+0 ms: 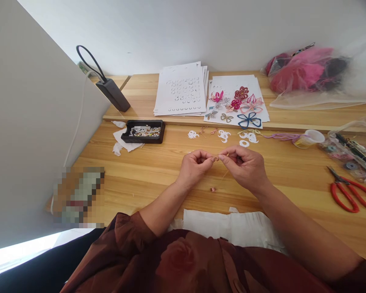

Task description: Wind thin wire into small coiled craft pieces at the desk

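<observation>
My left hand (195,164) and my right hand (244,165) meet over the middle of the wooden table (293,183). Both pinch a tiny copper-coloured wire piece (216,158) between their fingertips. A thin strand runs down from my right hand toward the table. A small copper spool (212,189) lies on the wood just below the hands. Beyond the hands lie white paper cut-outs (223,135) and small copper wire curls (205,130).
A black tray of beads (144,131) sits at the back left. Red scissors (352,191) lie at right near a clear bag of supplies (354,154). White sheets (183,89) and finished coloured wire flowers (238,103) rest on the raised shelf. A white cloth (232,228) lies by my lap.
</observation>
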`<state>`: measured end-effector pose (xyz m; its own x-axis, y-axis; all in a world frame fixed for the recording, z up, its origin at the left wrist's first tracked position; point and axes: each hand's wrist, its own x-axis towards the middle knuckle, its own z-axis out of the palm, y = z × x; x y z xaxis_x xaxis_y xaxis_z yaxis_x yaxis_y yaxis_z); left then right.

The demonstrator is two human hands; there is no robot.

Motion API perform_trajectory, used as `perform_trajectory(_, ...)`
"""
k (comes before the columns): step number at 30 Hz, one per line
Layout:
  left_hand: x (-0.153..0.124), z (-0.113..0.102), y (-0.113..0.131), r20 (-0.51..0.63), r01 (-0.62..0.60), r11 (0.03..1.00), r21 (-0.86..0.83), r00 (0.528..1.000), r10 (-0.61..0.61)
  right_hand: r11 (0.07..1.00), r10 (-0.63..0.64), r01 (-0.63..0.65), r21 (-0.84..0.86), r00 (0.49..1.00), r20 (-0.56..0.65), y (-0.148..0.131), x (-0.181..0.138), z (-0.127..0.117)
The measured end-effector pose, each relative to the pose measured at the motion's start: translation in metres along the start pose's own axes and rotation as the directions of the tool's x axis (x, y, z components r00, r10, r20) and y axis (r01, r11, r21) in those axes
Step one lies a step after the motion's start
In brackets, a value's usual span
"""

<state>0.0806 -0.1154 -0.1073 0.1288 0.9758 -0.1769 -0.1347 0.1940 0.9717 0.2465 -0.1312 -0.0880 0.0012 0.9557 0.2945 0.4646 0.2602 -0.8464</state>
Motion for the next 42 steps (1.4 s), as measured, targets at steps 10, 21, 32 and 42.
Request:
perform_trajectory(10, -0.003, 0.0, 0.002, 0.108, -0.003, 1.0, 0.021, 0.994, 0.001, 0.976, 0.159, -0.167, 0.137, 0.985, 0.067, 0.007, 0.006, 0.0)
perform_trajectory(21, -0.001, 0.001, 0.003, 0.057, -0.011, 0.998, -0.061, 0.998, 0.014, 0.658, 0.478, -0.586, 0.474, 0.81, 0.338, 0.01, 0.009, 0.01)
perform_trajectory(32, 0.004, 0.0, 0.0, -0.117, -0.061, 0.991, -0.116, 0.992, 0.047, 0.772, 0.435, -0.533, 0.346, 0.84, 0.325, 0.002, 0.001, 0.016)
perform_trajectory(42, 0.002, 0.0, -0.003, -0.027, -0.062, 0.997, 0.043, 0.998, 0.063, 0.994, 0.095, -0.099, 0.04, 0.992, 0.081, -0.006, -0.003, 0.002)
